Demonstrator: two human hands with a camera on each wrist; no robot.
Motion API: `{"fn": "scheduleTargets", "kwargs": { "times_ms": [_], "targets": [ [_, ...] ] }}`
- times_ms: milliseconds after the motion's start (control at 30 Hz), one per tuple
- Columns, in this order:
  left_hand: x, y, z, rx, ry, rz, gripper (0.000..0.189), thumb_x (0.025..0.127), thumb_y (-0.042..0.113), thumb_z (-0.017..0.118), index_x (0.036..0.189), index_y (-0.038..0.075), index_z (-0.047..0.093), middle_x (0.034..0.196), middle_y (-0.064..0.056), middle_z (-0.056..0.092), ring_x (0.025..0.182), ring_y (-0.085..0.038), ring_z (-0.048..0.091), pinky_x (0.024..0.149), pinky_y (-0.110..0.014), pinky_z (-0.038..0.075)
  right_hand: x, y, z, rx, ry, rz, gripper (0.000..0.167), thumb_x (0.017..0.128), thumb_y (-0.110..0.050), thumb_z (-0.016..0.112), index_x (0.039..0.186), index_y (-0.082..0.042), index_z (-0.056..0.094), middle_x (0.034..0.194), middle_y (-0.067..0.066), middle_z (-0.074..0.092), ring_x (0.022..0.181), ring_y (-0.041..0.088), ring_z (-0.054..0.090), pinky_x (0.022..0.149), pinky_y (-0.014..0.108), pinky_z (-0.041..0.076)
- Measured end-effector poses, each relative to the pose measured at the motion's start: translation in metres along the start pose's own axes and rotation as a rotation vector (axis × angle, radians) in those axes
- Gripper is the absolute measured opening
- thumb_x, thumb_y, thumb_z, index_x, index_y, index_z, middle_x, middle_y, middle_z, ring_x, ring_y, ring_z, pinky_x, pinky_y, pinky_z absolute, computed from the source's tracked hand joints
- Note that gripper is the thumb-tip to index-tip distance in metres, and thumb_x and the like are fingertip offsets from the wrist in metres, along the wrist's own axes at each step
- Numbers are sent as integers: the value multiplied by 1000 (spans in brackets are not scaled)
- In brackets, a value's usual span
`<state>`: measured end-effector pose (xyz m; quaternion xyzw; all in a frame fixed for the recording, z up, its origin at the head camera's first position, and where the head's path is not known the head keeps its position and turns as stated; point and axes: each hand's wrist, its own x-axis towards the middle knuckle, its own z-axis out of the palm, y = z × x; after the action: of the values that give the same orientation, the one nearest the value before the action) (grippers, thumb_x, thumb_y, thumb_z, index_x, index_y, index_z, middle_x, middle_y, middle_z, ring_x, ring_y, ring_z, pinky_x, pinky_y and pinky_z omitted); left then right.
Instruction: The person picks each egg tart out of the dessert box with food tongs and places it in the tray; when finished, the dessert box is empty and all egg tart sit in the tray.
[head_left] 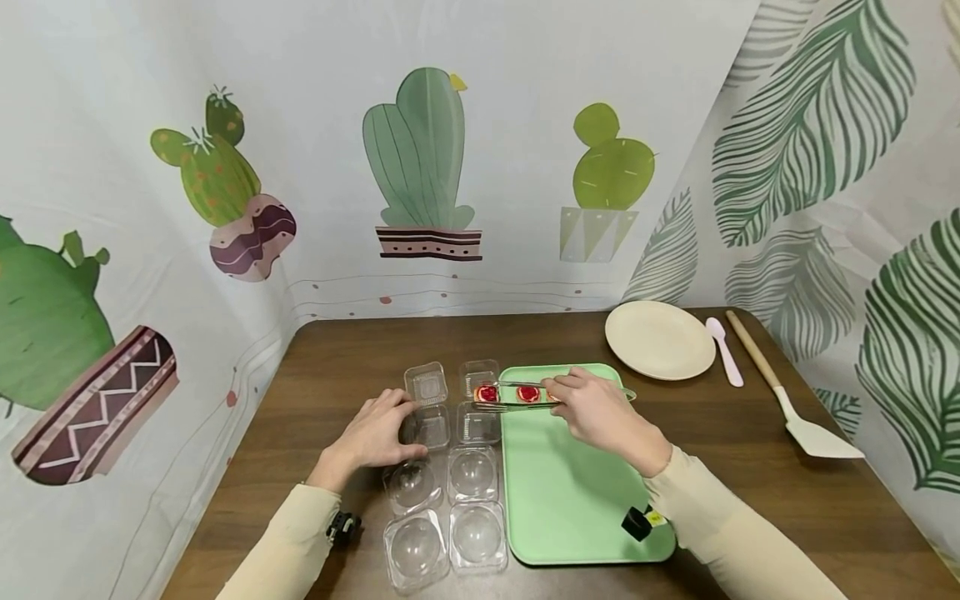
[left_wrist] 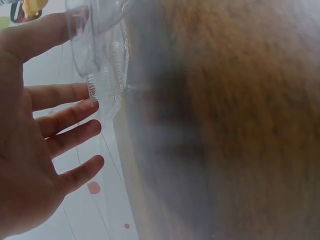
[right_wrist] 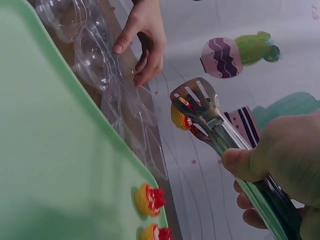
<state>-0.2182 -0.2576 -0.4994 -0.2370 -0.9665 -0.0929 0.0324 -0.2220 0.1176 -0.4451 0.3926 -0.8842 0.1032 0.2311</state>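
Observation:
My right hand (head_left: 600,412) grips metal tongs (right_wrist: 217,130), whose slotted ends pinch a small yellow tart (right_wrist: 179,118) with a red and white top. In the head view this tart (head_left: 487,393) overlaps the clear plastic boxes, just left of the green tray (head_left: 570,500). Two similar tarts (right_wrist: 149,200) sit at the tray's far end, one partly hidden by my hand in the head view. With fingers spread, my left hand (head_left: 378,429) touches the edge of a clear plastic box (left_wrist: 107,75), thumb near its domed lid (head_left: 412,483).
Several clear boxes stand with their domed lids (head_left: 477,535) folded open toward me. At the back right lie a cream plate (head_left: 660,340), a pink spoon (head_left: 725,354) and a wooden-handled spatula (head_left: 821,437). A patterned cloth (head_left: 517,167) hangs behind the wooden table (head_left: 360,350).

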Motion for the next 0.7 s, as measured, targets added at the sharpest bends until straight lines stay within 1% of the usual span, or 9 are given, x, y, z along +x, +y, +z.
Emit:
{"fn": "scheduleTargets", "kwargs": {
  "times_ms": [33, 67, 100, 133, 300, 400, 567, 633, 700],
  "targets": [
    [0, 0, 0, 2, -2, 0, 75, 68, 57, 79, 124, 8, 65, 118, -2, 58, 112, -22, 52, 89, -42, 44, -3, 1, 0, 4, 8, 7, 37, 75, -13, 82, 110, -9, 72, 98, 2, 74, 82, 20, 61, 67, 34, 55],
    [0, 0, 0, 4, -4, 0, 75, 68, 57, 79, 124, 8, 65, 119, -2, 58, 112, -22, 52, 90, -42, 44, -7, 3, -1, 8, 14, 18, 38, 74, -13, 83, 111, -10, 72, 99, 2, 74, 82, 20, 61, 64, 33, 55],
    [0, -1, 0, 7, -6, 0, 75, 68, 57, 79, 124, 8, 65, 119, -2, 58, 112, -22, 51, 90, -42, 44, -10, 4, -1, 15, 21, 30, 38, 74, -13, 83, 110, -10, 73, 99, 1, 74, 82, 19, 60, 58, 31, 53],
    [0, -1, 0, 8, -6, 1, 75, 68, 57, 79, 124, 8, 65, 119, -2, 58, 112, -22, 51, 90, -42, 44, -14, 5, -1, 24, 25, 41, 38, 74, -12, 83, 110, -10, 73, 98, 2, 74, 80, 18, 58, 55, 30, 51],
    [0, 0, -1, 6, -7, 4, 76, 69, 56, 79, 125, 7, 64, 122, -4, 57, 114, -22, 51, 92, -43, 44, -31, 10, -1, 43, 53, 87, 41, 71, -13, 86, 110, -8, 73, 97, 5, 74, 81, 18, 60, 46, 26, 48],
    [0, 1, -1, 7, -14, 6, 77, 69, 56, 79, 126, 6, 64, 123, -4, 57, 115, -23, 51, 93, -44, 44, -42, 11, 0, 45, 61, 103, 43, 68, -12, 88, 108, -7, 73, 97, 9, 74, 83, 22, 62, 49, 31, 51],
    [-1, 1, -2, 13, -10, 11, 77, 69, 56, 79, 128, 9, 63, 120, -3, 58, 114, -22, 51, 92, -44, 44, -58, 12, 3, 38, 47, 141, 44, 67, -12, 88, 108, -6, 73, 102, 13, 74, 89, 30, 66, 56, 39, 56],
    [-1, 0, -2, 14, -4, 12, 76, 69, 55, 79, 128, 9, 64, 119, -2, 58, 113, -22, 51, 91, -44, 44, -63, 12, 5, 35, 48, 146, 44, 67, -12, 88, 107, -6, 73, 102, 12, 74, 91, 30, 67, 55, 40, 56],
    [-1, 0, -2, 11, 0, 12, 76, 69, 55, 79, 127, 10, 64, 118, -2, 58, 112, -21, 52, 91, -43, 44, -67, 13, 6, 34, 59, 144, 44, 65, -11, 89, 106, -6, 74, 101, 11, 74, 88, 27, 66, 53, 38, 55]
  ]
}}
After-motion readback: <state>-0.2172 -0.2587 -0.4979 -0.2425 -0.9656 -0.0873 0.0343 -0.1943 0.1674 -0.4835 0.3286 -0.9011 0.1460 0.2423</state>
